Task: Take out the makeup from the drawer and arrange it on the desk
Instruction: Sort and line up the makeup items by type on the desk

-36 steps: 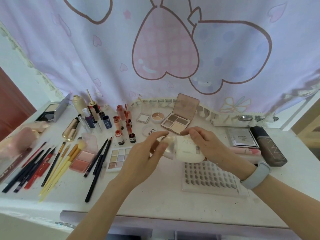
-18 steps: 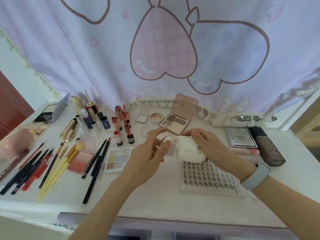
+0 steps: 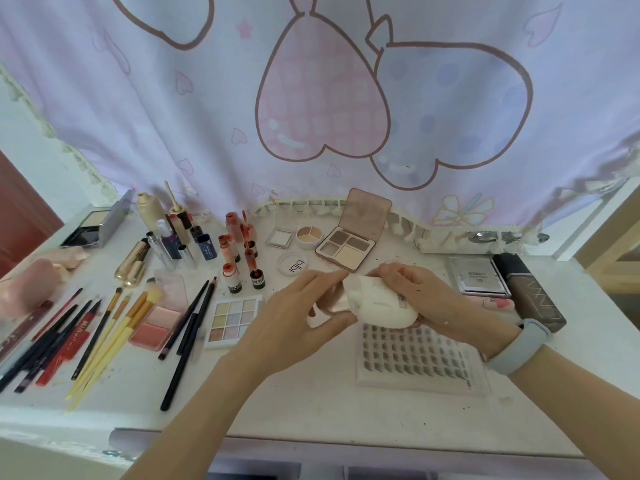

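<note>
A white desk (image 3: 311,410) is seen from above, its top marked with small dark specks and smudges, and its far edge is met by a pale lilac curtain (image 3: 207,116) printed with large outlined hearts and trimmed with a tasselled hem. A reddish-brown door (image 3: 20,216) is glimpsed past the far left corner, and pale wood is visible beyond the right edge. Above the middle of the desk a white cushion compact (image 3: 381,308) is held clear of the surface: it is cupped by the right hand (image 3: 426,299), whose fingers are curled round its far side, while a pale flap at its left end is pinched by the left hand (image 3: 294,323) between thumb and forefinger. A grey band (image 3: 519,344) is worn on the right wrist. Directly below the compact, toward the near edge, a tray of false lashes (image 3: 419,362) is laid flat. Along the left edge, pencils and yellow-handled brushes (image 3: 104,341) are fanned out, with a blush palette (image 3: 159,323) and a nine-pan palette (image 3: 232,320) beside them. Bottles and lip tints (image 3: 239,258) are stood near the far edge, and an open eyeshadow palette (image 3: 349,244) is set at the far middle. A dark foundation bottle (image 3: 530,292) is laid near the right edge beside a silver compact (image 3: 478,277).
</note>
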The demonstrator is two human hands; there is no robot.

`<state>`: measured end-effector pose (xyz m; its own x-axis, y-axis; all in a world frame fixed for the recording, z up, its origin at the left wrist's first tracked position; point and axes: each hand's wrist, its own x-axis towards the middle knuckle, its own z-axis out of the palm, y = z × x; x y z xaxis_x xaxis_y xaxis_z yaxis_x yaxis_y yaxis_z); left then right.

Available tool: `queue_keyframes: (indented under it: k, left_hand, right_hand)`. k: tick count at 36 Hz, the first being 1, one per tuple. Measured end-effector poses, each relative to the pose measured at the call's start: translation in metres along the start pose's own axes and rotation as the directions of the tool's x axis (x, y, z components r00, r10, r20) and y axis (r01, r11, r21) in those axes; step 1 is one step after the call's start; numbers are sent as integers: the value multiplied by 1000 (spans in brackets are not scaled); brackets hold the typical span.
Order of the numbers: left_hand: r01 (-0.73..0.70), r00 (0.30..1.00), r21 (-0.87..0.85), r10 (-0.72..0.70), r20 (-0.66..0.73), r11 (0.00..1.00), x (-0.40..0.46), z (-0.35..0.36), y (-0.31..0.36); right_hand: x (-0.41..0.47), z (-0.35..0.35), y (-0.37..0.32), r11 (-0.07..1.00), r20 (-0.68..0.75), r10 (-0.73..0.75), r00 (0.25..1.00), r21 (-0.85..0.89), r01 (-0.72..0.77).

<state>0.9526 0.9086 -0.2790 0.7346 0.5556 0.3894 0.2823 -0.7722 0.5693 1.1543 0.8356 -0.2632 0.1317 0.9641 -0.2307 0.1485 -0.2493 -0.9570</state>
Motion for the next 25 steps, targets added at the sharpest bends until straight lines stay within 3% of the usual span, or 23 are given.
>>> queue_keyframes:
  k: [6,11,14,18,25]
  left_hand:
    - [233,950,-289,-281,-137,928,5,5,-8]
    - [312,887,-459,-428,-174,832,16,5,-17]
    - [349,877,-424,-451,-166,835,22,7,-23]
    - [407,886,-284,-451,-110,868,31,17,-27]
    - [383,919,-50,-386,-74,922,41,33,-26]
  right_hand:
    - [-1,-11,2,994,94,-39,995,-97,48]
    - [5,-24,8,998,3,-57,998,-9,57]
    - [12,-33,11,996,-129,-55,990,66,64]
    - [20,-40,13,995,-321,-100,942,-21,98]
    - [31,-36,23,969,-381,-186,906,-223,105]
